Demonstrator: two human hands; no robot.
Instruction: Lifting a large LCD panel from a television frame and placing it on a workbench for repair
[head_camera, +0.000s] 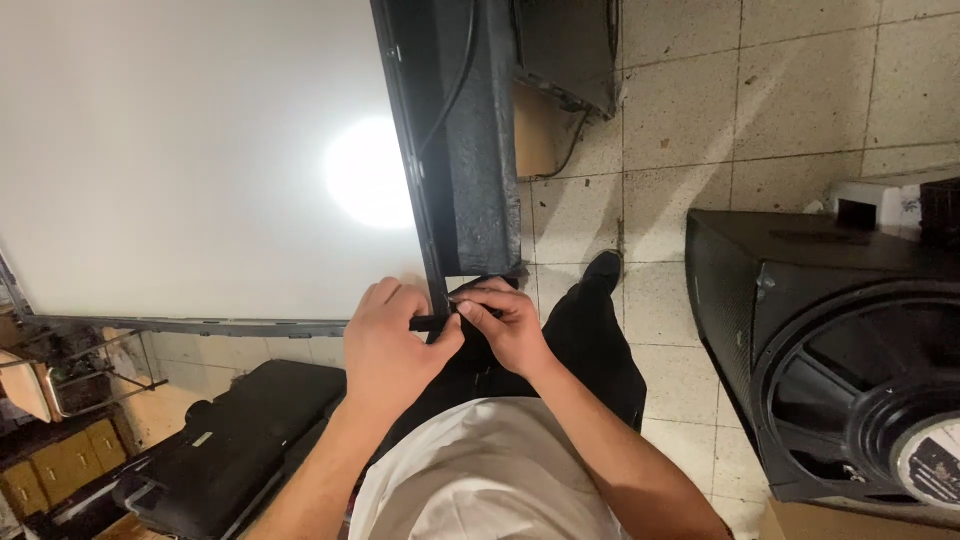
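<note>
Both hands meet at the lower right corner of the big white panel (190, 150), approx. centre of the frame. Left hand (392, 345) is curled w/ fingers bent over, thumb pressed onto a small black strip (428, 323) that sticks out sideways from the panel's dark frame edge (410, 170); it has that strip pinched. Right hand (508, 325) sits just beside it, touching, fingertips closed on the other end of the same strip, right at the frame corner. So both grips are closed tight around the one small piece, no gap showing betw. fingers and it. Can't tell what the piece is exactly, too small & dark.

The panel fills the upper left of the frame, blank and bright, w/ a round glare spot (372, 172) near its right edge. Right of the frame edge runs a dark grey padded strip (485, 140) w/ a black cable (455, 80) looping down it.

Below the hands: white shirt (480, 470) at bottom centre, black trousers, one black shoe (603, 270) on the speckled tile floor (780, 90), centre right. At the right edge, a big black speaker cabinet (800, 330) lying w/ its cone facing out, well apart from the hands. Lower left: a black case (240, 430) on the floor, and a small yellowish drawer unit (60, 460) in the corner.
</note>
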